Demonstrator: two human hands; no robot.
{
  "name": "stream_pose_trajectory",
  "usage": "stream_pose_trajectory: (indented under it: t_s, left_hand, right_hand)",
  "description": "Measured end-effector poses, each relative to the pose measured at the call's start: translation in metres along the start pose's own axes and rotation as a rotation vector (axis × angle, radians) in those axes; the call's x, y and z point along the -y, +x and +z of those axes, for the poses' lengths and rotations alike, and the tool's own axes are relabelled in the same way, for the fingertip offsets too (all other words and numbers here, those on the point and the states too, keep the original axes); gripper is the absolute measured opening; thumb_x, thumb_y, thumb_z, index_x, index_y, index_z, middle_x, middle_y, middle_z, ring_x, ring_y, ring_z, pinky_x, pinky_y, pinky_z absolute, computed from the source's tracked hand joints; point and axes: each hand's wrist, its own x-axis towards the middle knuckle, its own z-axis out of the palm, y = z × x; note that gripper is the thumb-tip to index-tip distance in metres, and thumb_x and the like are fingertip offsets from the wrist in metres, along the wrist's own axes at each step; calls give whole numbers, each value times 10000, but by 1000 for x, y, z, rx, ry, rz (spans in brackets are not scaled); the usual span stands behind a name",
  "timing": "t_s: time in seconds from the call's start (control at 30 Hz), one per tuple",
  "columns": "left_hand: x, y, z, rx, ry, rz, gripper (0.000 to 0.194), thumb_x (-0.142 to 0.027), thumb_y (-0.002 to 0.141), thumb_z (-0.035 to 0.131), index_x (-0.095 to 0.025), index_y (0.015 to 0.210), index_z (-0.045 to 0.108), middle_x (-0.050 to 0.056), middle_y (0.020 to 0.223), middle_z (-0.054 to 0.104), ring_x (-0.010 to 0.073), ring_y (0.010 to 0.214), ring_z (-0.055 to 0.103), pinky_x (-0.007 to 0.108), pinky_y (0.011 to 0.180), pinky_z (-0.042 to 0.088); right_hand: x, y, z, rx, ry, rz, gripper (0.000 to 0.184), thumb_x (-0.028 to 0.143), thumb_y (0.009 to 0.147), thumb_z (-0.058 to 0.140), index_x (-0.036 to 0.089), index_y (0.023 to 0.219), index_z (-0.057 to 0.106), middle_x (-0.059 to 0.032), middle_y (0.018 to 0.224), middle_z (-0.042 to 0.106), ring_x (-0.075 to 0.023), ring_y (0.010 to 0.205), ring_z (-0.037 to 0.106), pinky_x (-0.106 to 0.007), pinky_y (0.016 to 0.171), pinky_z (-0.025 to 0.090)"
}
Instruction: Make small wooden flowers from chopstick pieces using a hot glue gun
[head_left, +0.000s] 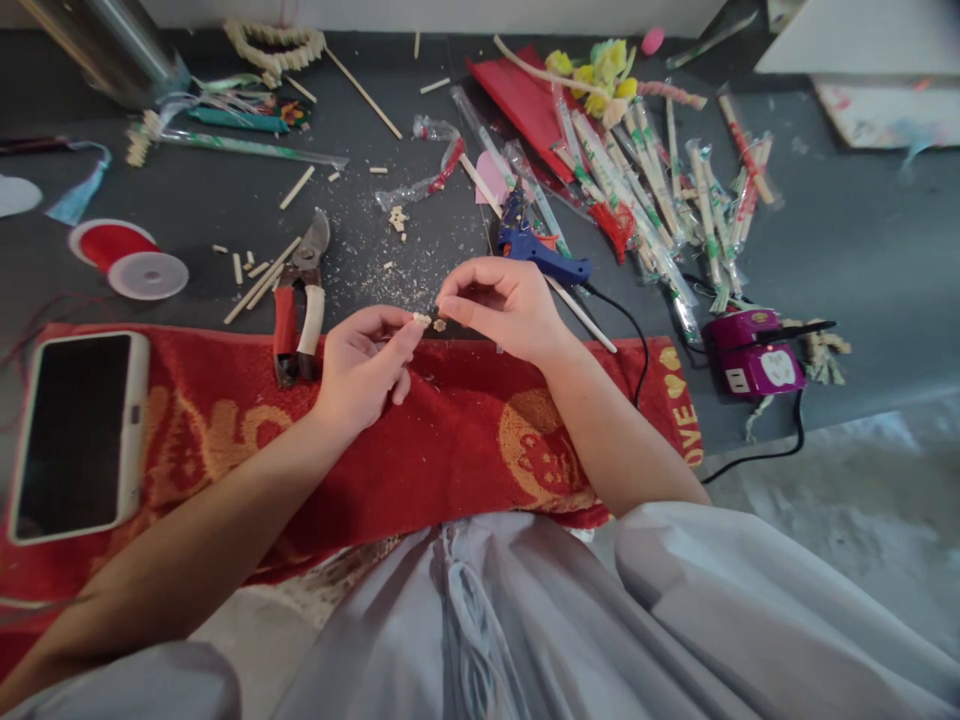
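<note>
My left hand [367, 365] is closed in a pinch on a small pale wooden piece [421, 319] at its fingertips. My right hand [502, 305] is also pinched, holding a second small wooden piece [440, 324] just beside the first; the two bits nearly touch. Both hands hover above the far edge of a red patterned towel [420, 450]. Red-and-white handled pruning shears [300, 300] lie just left of my left hand. A blue hot glue gun [536, 250] lies right behind my right hand, its black cord running to the right.
A white phone [79, 435] lies on the towel at left. Red ribbon spool [127, 260], cut stick bits and sawdust [375, 270] cover the dark table. Several wrapped chopsticks [660, 210] and red paper sit at back right, a purple power socket [754, 350] at right.
</note>
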Motion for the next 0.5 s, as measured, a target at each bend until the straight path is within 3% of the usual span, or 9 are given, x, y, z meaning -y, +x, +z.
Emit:
stream_pose_trajectory:
  t_s: [0.27,0.5]
  left_hand:
    - [-4,2,1,0,-13,-34,196,-359,801,726,-193,752,635,-76,517,475,16,294,273,170,240,271]
    - [-6,4,1,-2,-77,-69,212,-378,784,732,-184,748,654,-71,519,477,13,293,257,163,232,237]
  right_hand:
    - [-1,-1,1,-13,-40,-10,406,556,883,610,153,846,643,-10,791,647,-86,723,572,-210,633,465]
    - [2,-2,1,-61,-68,-38,430,569,942,506,186,749,538,23,694,545,-75,638,488,-217,604,417]
